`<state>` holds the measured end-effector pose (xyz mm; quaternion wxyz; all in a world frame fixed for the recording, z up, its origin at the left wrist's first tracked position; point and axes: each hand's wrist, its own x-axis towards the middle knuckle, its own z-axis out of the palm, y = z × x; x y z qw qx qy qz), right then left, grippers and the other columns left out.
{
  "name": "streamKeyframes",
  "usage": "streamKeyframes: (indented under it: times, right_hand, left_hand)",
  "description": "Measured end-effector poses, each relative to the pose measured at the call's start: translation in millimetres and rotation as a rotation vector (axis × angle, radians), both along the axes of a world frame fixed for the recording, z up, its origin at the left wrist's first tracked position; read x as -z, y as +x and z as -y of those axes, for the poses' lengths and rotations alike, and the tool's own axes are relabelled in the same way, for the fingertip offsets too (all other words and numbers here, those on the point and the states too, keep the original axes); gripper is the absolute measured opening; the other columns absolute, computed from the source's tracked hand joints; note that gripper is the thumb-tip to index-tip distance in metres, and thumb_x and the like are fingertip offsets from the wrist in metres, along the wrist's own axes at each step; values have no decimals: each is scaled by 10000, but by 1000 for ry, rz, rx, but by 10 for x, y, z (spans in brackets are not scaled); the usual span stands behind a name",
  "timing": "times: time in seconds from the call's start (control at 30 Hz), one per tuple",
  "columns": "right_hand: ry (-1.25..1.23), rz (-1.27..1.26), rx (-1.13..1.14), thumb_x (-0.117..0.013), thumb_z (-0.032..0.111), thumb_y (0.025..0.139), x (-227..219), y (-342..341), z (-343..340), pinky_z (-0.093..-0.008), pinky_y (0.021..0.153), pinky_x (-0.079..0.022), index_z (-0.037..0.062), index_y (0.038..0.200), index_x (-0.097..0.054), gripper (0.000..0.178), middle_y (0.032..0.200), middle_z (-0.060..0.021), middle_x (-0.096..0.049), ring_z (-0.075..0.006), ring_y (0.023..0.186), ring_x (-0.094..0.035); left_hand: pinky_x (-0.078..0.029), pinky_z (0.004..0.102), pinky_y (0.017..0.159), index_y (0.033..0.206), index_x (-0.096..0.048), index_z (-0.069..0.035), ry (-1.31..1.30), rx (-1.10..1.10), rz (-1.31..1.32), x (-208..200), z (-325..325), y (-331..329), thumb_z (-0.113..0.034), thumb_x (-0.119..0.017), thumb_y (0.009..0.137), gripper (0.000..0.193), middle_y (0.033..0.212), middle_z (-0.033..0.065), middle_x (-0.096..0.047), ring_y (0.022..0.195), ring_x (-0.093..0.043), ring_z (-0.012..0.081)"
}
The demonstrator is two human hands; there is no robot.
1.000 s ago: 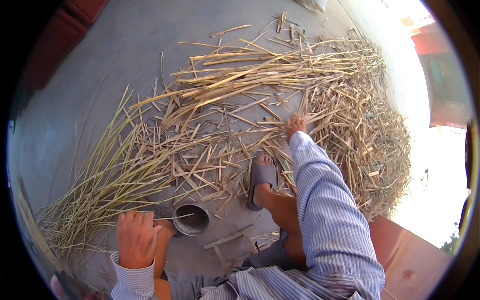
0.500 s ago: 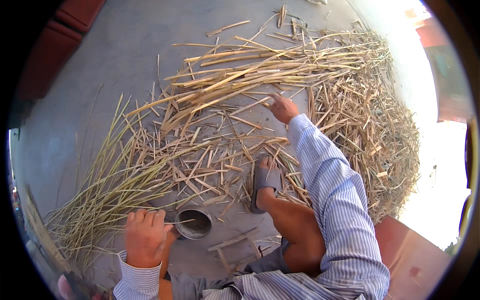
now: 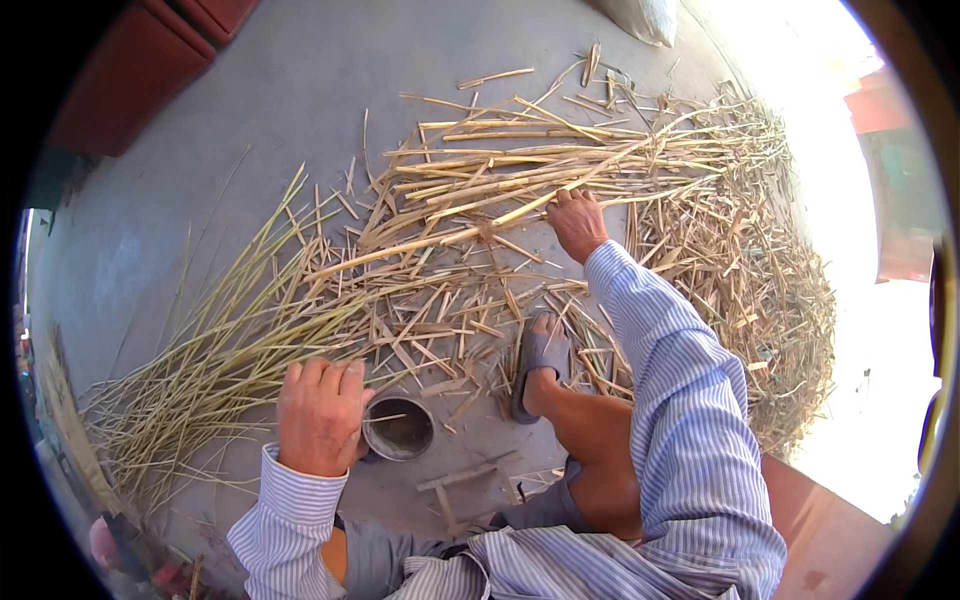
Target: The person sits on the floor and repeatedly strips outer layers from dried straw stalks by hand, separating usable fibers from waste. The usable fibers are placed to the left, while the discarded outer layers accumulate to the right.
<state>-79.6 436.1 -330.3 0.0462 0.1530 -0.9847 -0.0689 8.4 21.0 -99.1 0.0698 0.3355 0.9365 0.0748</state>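
Note:
My left hand (image 3: 322, 415) is closed on a thin pale stick-like piece (image 3: 388, 417), whose tip juts out over a round metal bowl (image 3: 399, 432). Most of that piece is hidden by my fist, so its exact kind does not show. Farther off, my right hand (image 3: 577, 222) has its fingers bent around a thick yellow reed stalk (image 3: 528, 209) at the near side of a bundle of dry reed stalks (image 3: 500, 157). Thinner, greener stalks (image 3: 215, 385) lie spread on the floor left of my left hand.
Dry husks and cut pieces form a big heap (image 3: 740, 280) at the right; more scraps (image 3: 400, 330) litter the floor. My sandalled foot (image 3: 542, 355) stands among them. A small wooden frame (image 3: 465, 480) lies near my legs. Red boxes (image 3: 135, 75) and a white sack (image 3: 645, 20) are at the back.
My right hand has closed on a reed stalk where it was reaching with fingers extended. That stalk now slants across the bundle. The view has shifted slightly; my left hand keeps its hold.

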Motion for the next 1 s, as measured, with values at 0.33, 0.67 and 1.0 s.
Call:
streamKeyframes:
  times: [0.33, 0.67, 1.0]
  right_hand:
    - [-61, 300, -298, -580, 8, 757, -1966, 513, 679, -456, 723, -510, 14, 915, -591, 158, 843, -152, -652, -333, 809, -677]
    - [-673, 14, 489, -683, 263, 871, -2595, 1162, 1079, -431, 841, -504, -3, 1179, -564, 424, 1152, -194, -603, -295, 1061, -595]
    - [-2502, 637, 903, -582, 246, 981, -1956, 919, 1200, -286, 668, -540, 23, 1048, -559, 234, 942, -74, -597, -143, 795, -592]
  left_hand:
    - [-442, 377, 800, 1106, -656, -32, 206, 103, -675, -354, -367, -45, -200, -744, 737, 414, 1022, 70, -673, 966, -608, 233]
    - [-441, 423, 664, 738, -640, -94, 292, 0, -579, -988, 207, -195, -152, -732, 730, 109, 680, 75, -584, 714, -587, 270]
    - [-405, 424, 684, 738, -644, -99, 303, -24, -497, -1250, 388, -124, -180, -757, 724, 140, 710, 64, -616, 714, -582, 272]
